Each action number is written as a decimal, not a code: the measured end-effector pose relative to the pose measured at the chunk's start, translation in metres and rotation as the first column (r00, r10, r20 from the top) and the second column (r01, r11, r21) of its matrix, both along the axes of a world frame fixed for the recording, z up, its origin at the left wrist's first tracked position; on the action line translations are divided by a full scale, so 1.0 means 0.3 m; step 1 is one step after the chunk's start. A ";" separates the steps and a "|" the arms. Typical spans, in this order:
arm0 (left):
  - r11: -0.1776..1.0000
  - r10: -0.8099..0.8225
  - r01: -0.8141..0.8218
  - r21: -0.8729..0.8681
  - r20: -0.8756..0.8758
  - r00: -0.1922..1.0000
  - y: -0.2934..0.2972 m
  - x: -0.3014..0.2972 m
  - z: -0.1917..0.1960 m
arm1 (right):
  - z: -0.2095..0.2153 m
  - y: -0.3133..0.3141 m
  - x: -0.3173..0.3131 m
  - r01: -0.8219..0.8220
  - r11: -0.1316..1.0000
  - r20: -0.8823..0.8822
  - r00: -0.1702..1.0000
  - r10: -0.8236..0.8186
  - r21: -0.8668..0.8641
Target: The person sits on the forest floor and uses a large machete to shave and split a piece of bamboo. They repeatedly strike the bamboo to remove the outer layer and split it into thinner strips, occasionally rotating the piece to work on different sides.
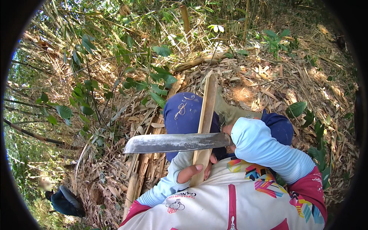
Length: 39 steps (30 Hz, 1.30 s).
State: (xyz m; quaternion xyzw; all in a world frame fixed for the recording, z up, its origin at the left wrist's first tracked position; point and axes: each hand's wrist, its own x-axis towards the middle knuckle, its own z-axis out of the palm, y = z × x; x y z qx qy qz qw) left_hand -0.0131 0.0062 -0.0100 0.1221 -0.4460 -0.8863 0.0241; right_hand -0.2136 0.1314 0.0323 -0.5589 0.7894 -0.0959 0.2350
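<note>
My left hand (188, 173) is closed around the lower end of a split bamboo slat (208, 105), close to my chest. The slat slants up and away over my blue-trousered knee (180, 111), where a few thin curled shavings (183, 109) lie. From the right, my right hand (229, 132) grips a machete; the light blue sleeve and the wrist hide most of its fingers and the handle. The long grey blade (172, 143) points left and crosses over the slat above my left hand. Whether its edge touches the slat I cannot tell.
Long split bamboo pieces (132, 188) lie on the ground left of my legs. Dry leaves (264, 80) cover the ground, with a fallen stalk (203, 61) ahead. Green leafy shoots (157, 84) stand ahead left. Another person (67, 201) in dark clothes is at the lower left.
</note>
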 end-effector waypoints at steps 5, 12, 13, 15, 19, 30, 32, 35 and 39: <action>0.998 0.014 -0.015 -0.059 -0.007 1.000 0.006 -0.004 0.019 | -0.006 -0.011 0.007 0.012 0.999 -0.002 1.000 -0.012 0.048; 0.998 0.034 -0.033 -0.044 0.031 0.999 0.008 -0.004 0.028 | -0.041 -0.028 0.001 0.016 0.998 -0.184 0.983 -0.006 0.053; 0.998 0.047 -0.046 -0.038 0.028 0.999 0.009 -0.002 0.028 | -0.044 -0.033 0.001 0.012 0.998 -0.204 0.979 0.000 0.061; 0.997 0.072 -0.071 -0.024 0.022 0.997 0.014 0.004 0.023 | -0.044 -0.035 -0.004 0.039 0.998 -0.206 0.978 -0.029 0.042; 0.997 0.074 -0.074 -0.014 0.011 0.997 0.010 0.005 0.007 | -0.070 -0.047 -0.018 0.042 0.998 -0.244 0.969 -0.029 0.046; 1.000 0.014 -0.014 -0.016 0.046 0.999 0.002 0.005 0.013 | -0.024 -0.113 -0.139 0.252 0.937 -0.214 0.956 -0.201 0.242; 1.000 0.016 -0.015 -0.020 0.041 0.999 0.005 0.002 0.021 | -0.067 -0.129 -0.202 0.353 0.886 -0.248 0.926 -0.285 0.301; 1.000 0.004 -0.003 -0.016 0.027 1.000 -0.001 -0.001 0.021 | -0.016 -0.129 -0.221 0.337 0.938 -0.234 0.921 -0.310 0.082; 1.000 0.000 0.000 -0.030 0.017 1.000 0.005 0.007 0.019 | -0.004 -0.127 -0.308 0.562 0.820 -0.165 0.803 -0.572 -0.110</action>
